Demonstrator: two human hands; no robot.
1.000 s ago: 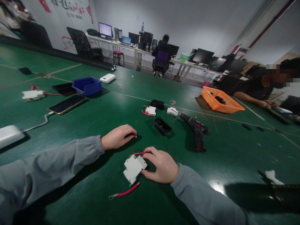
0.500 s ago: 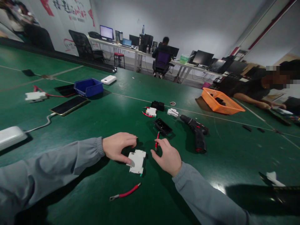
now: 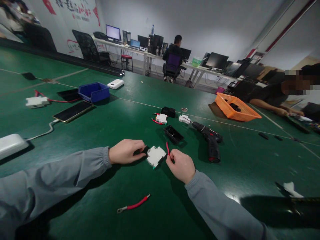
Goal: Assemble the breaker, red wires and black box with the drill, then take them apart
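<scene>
A white circuit breaker (image 3: 155,156) lies on its side on the green table, between my hands. My left hand (image 3: 128,151) is just left of it, fingers curled and thumb drawn in; a small dark thing shows at the fingertips, too small to name. To the right of the breaker, my right hand (image 3: 181,164) pinches a short red cable (image 3: 167,147) that points away from me. A second red cable (image 3: 135,204) with a metal lug lies nearer to me. Just beyond my right hand sits a small black tray (image 3: 173,134).
A cordless drill (image 3: 208,138) lies at right, its tip at another white breaker (image 3: 184,119). A wired breaker (image 3: 161,118) is farther back. Blue bin (image 3: 94,92), phone (image 3: 74,111) and power bank (image 3: 115,84) are left. A co-worker sits beyond the orange basket (image 3: 235,108).
The breaker has moved away from me and to the right, and turned. My left hand has come off it and its fingers have closed. My right hand has closed on the red cable.
</scene>
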